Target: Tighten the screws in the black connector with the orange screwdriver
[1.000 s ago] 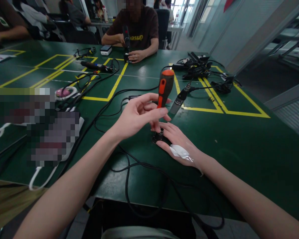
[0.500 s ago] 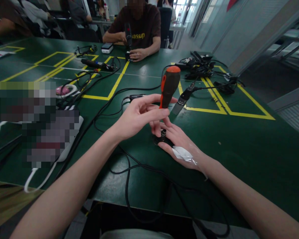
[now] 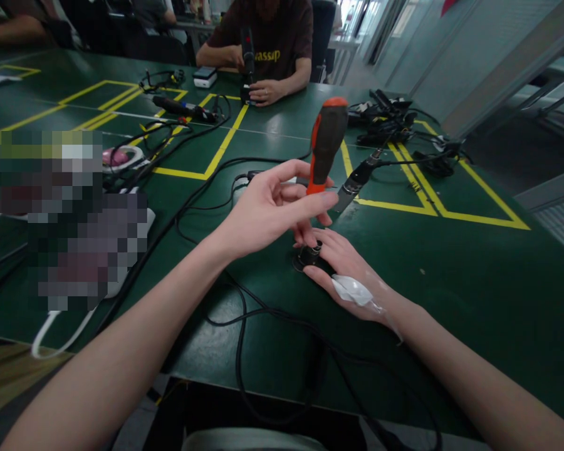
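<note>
A screwdriver (image 3: 329,134) with a grey handle and orange trim stands upright, handle up, pinched near its lower end by my left hand (image 3: 282,200). Its shaft is hidden behind my fingers. Below it, a small round black part (image 3: 309,255) rests on the green table. My right hand (image 3: 341,260) lies at the right of this part, its thumb and fingers closed around it. A crumpled piece of clear and white plastic (image 3: 355,290) sits on the back of my right hand.
A grey and black cylindrical tool (image 3: 356,181) with a cable lies beyond my hands. Black cables (image 3: 263,311) loop over the green table (image 3: 474,313). A tangle of black items (image 3: 388,119) lies at back right. Across sits a person (image 3: 282,47) with a tool.
The screwdriver and my left hand are slightly farther right and higher in view. More of the round black part shows between my hands. The whole view has shifted a little.
</note>
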Motion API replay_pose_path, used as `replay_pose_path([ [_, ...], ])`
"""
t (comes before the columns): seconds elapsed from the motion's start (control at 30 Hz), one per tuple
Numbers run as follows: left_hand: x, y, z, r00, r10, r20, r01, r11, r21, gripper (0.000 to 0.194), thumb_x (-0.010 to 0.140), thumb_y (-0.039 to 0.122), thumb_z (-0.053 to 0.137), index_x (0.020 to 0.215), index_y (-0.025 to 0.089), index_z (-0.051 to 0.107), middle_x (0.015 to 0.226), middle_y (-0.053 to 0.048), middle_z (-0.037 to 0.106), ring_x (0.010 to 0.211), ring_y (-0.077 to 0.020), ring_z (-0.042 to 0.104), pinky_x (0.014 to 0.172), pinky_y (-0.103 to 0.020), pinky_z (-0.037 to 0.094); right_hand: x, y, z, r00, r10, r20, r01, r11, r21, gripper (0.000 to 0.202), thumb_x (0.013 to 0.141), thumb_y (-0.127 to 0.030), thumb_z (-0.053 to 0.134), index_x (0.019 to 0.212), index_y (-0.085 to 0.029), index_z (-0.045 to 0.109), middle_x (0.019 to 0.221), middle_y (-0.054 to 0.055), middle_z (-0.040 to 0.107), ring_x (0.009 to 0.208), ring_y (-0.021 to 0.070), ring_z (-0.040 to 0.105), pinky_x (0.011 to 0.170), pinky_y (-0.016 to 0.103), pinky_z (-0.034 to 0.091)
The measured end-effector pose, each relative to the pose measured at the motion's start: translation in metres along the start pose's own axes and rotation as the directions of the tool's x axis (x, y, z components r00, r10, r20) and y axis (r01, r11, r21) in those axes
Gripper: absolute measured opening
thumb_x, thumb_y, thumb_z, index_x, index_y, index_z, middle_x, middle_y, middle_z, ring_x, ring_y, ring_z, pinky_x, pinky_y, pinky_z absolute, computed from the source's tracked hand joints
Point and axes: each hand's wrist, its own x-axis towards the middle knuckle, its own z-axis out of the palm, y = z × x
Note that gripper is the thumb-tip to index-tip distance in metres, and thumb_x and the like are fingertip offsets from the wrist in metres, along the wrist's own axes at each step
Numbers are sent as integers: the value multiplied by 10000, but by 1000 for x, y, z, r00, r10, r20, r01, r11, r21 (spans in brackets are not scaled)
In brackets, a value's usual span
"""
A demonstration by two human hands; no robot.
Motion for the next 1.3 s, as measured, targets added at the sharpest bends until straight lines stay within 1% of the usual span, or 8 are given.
replay_pose_path([
  [0.1,1,3,-1,997,-14,82,14,1000,6,314,804,372,837,998,147,734,752,-28,744,500,-137,694,494,-232,552,1,0,0,1000,-5,5,5,1000,10,429,1069,-513,386,1287,-222,614,1396,143,647,1355,339,548,1182,617,386],
  [0.17,1,4,-1,995,-9,100,8,1000,16,290,833,350,811,1025,146,737,774,-30,755,522,-127,696,515,-223,559,1,2,0,1000,-8,17,8,1000,15,436,1070,-506,386,1314,-218,603,1402,149,645,1373,345,532,1186,626,377],
  [0.3,0,3,1,998,-26,54,22,998,67,328,854,343,791,1097,135,718,805,-32,760,567,-117,713,524,-189,545,0,8,-2,998,-11,65,7,999,54,452,1067,-497,408,1380,-215,571,1438,148,627,1408,342,506,1202,638,348],
  [0.4,0,3,3,998,-50,24,47,993,107,364,861,338,780,1144,124,701,834,-45,765,577,-112,717,523,-177,538,-1,9,-6,994,-19,106,7,994,111,427,1069,-488,421,1370,-232,583,1445,128,630,1436,328,485,1237,646,283],
  [0.63,-1,7,1,997,-69,25,66,992,105,365,863,243,712,1210,128,705,893,-56,788,649,-156,756,582,-223,601,0,0,-17,989,2,150,-43,963,267,473,1074,-545,380,1376,-262,608,1453,103,632,1465,318,457,1271,661,164],
  [0.77,0,7,0,997,-76,-9,76,994,77,401,872,200,666,1267,134,697,966,-67,797,684,-168,771,600,-240,616,-2,-1,-21,991,17,132,-62,938,342,499,1067,-589,370,1345,-261,624,1450,101,634,1461,311,463,1265,649,200],
  [0.9,2,6,0,997,-71,-15,72,996,61,427,872,199,680,1294,133,687,1010,-78,803,700,-166,772,587,-228,610,-3,-2,-23,993,9,118,-54,922,384,477,1074,-576,366,1326,-269,630,1421,90,658,1452,300,479,1263,630,227],
  [1.3,2,3,-1,997,-70,-38,73,995,67,415,830,251,777,1219,133,695,930,-74,802,663,-159,758,588,-234,603,-2,-3,-24,990,9,141,-60,929,366,490,1084,-557,349,1362,-266,628,1443,91,639,1463,291,466,1274,610,206],
])
